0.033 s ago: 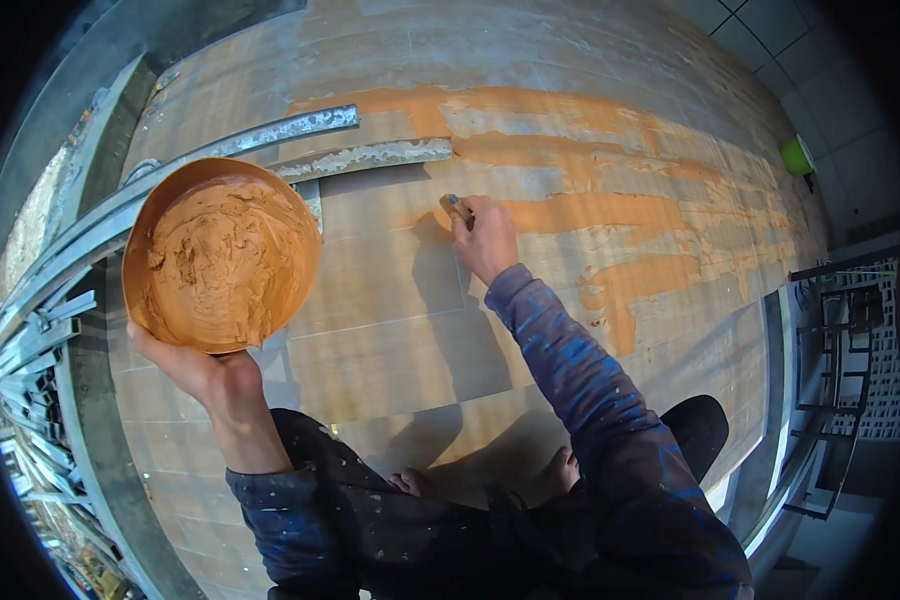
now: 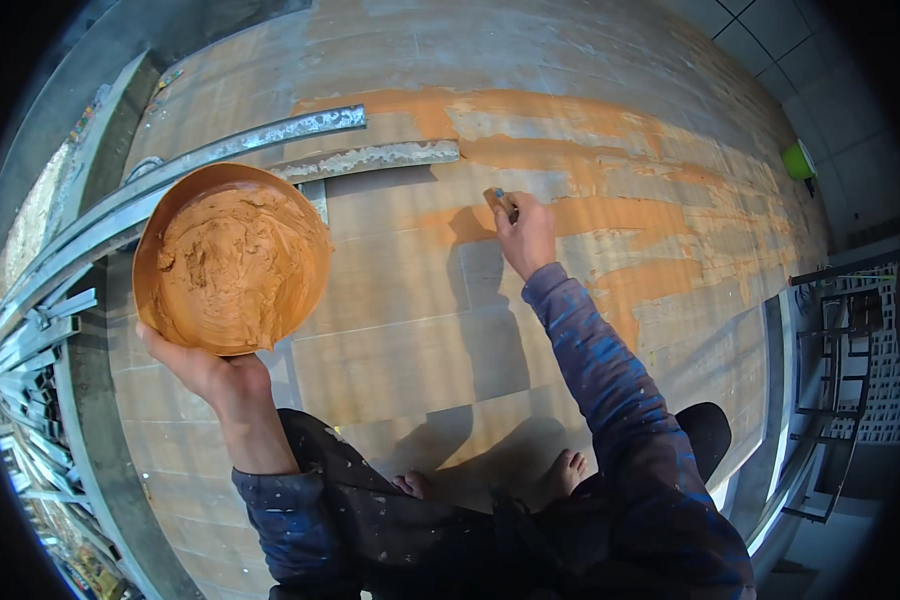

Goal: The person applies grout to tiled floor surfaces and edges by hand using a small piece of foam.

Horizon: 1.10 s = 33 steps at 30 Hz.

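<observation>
On the left, my left hand (image 2: 210, 378) grips a round orange-brown bowl (image 2: 146, 262) from below, at its near edge. Thick orange-brown paste (image 2: 232, 255) fills much of the bowl and is smeared up its side. My right hand (image 2: 528, 238) is closed around a small brown-handled tool (image 2: 496, 200) that looks like a putty knife; its blade does not show clearly. The hand is over or against the tiled surface (image 2: 390, 350), at the left part of an orange paste streak (image 2: 620, 215). More smeared streaks spread to the right and far side.
Two long metal bars (image 2: 400, 157) lie at the far left, ending near the middle. Many metal profiles (image 2: 40, 400) are heaped beyond the left edge. A green container (image 2: 797, 160) stands far right, and a dark metal frame (image 2: 832, 400) is at the right edge.
My right hand has moved right along the paste streak with the tool. The bowl in my left hand has shifted slightly right.
</observation>
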Available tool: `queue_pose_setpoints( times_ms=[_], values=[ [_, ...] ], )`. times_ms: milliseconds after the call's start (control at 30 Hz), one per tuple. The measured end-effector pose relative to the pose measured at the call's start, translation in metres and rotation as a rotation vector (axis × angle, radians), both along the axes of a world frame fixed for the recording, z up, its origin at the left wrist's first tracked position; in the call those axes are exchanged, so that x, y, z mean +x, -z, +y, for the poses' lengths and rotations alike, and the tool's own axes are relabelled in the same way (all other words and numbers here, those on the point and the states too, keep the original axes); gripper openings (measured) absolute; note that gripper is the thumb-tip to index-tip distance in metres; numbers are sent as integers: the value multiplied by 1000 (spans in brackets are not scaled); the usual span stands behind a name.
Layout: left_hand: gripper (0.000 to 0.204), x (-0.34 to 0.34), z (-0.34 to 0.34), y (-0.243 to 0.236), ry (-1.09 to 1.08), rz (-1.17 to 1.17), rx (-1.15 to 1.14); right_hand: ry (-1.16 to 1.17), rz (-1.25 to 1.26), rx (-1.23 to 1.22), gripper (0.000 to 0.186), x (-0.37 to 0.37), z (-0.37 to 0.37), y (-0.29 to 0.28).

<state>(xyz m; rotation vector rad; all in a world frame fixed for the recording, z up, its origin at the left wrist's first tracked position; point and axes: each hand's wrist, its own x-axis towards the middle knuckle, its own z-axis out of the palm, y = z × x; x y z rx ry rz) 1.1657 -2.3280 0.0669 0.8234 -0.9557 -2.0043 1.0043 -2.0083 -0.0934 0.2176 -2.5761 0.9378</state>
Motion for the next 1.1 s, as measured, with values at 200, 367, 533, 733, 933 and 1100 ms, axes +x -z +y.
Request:
queue_pose_setpoints(
  times_ms=[200, 367, 533, 733, 933, 1100],
  values=[
    [66, -14, -74, 88, 38, 20, 50, 317, -176, 479, 14, -35, 27, 50],
    [66, -21, -132, 132, -114, -13, -12, 111, -71, 531, 16, -10, -152, 96],
    [65, -22, -155, 140, -150, 12, -9, -26, -46, 586, 26, 9, -283, 97],
    [64, 10, -175, 134, -189, -19, 13, -189, -467, -175, 21, 48, -292, 53],
    [68, 4, -164, 122, -75, -61, 17, 299, -14, 229, 13, 11, -101, 36],
    [72, 0, -121, 137, -40, -29, -84, 62, 22, 386, 10, 15, -170, 82]
  ],
)
